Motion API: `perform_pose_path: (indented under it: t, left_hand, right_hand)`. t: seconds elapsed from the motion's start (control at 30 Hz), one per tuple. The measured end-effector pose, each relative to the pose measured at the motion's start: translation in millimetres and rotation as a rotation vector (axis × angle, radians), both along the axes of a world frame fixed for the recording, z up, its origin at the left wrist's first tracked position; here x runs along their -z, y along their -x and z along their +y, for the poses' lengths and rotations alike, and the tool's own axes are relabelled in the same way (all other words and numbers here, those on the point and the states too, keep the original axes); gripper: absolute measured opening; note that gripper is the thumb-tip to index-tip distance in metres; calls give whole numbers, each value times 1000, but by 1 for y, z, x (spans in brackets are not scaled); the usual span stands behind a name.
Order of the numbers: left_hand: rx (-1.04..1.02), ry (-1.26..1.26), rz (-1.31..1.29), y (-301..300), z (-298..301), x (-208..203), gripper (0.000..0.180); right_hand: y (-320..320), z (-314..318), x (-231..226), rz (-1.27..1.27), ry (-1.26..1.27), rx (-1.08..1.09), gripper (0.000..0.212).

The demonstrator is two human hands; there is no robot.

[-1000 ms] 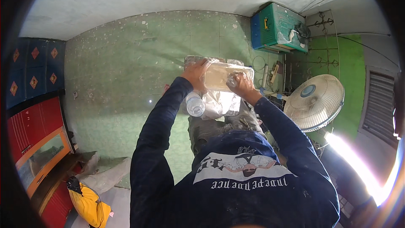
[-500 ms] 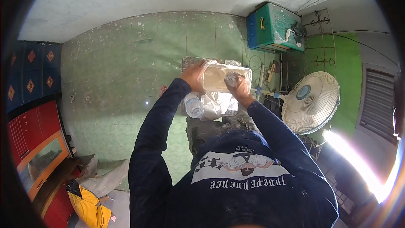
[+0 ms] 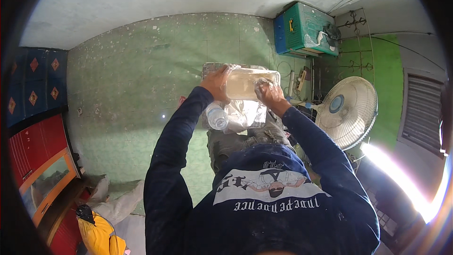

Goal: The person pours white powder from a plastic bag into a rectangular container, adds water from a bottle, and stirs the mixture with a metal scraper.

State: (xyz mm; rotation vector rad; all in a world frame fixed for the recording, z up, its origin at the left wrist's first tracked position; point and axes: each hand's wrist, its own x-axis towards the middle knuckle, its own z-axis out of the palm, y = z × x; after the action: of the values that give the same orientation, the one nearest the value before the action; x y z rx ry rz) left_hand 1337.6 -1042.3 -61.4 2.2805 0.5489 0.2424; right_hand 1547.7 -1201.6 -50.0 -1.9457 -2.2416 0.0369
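Observation:
A pale rectangular tub [image 3: 277,79] with cloudy, cream-coloured contents is in front of me, above my lap. Wrapped around its left end, my left hand [image 3: 217,84] holds the tub by the side. My right hand [image 3: 271,95] is at the tub's right near side, its fingers curled inward and smeared with white. Whatever those fingers hold, if anything, I cannot make out. Below my left hand lies a clear plastic bottle [image 3: 217,117], beside a crumpled whitish sheet [image 3: 238,114]. A stained, tray-like surface [image 3: 206,70] partly shows behind the tub.
To the right stands a white fan [image 3: 347,112], with a bright tube light [image 3: 396,179] below it. A green and blue cabinet [image 3: 306,29] sits at the back right. Long tools [image 3: 301,80] lie near it. At lower left is yellow cloth [image 3: 101,236] on the tiled floor [image 3: 127,89].
My right hand has shifted slightly nearer to me along the tub, its fingers now at the near wall. My left hand keeps its grip. The tub's tilt has changed a little.

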Motion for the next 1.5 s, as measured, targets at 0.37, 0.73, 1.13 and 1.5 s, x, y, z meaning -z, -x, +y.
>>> perform_pose_path:
  t: [0.37, 0.73, 1.13, 1.5]
  left_hand:
    - [28, 113, 123, -1, 1, -22, 107]
    - [-5, 24, 159, 3, -1, -19, 114]
    - [-1, 78, 121, 3, 0, -24, 110]
    - [-5, 70, 169, 4, 0, -27, 113]
  right_hand:
    - [15, 25, 16, 331, 528, 718, 56]
    - [48, 40, -15, 429, 361, 290, 32]
    - [43, 51, -13, 69, 87, -98, 17]
    - [46, 57, -13, 102, 435, 75, 26]
